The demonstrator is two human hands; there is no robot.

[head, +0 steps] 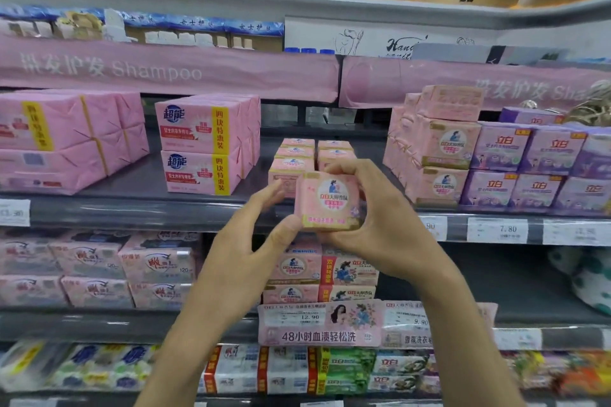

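At a shop's soap shelf (132, 211), I hold a pink soap box (330, 200) just before the matching rows (297, 155), right hand (380, 228) fingers (347, 168) curled over its top, left hand (251, 241) pinching its lower corner; shelving, I judge, is not yet done.

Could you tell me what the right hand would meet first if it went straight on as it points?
Probably the shelved boxes just behind the held box that the right hand grips; depth unclear.
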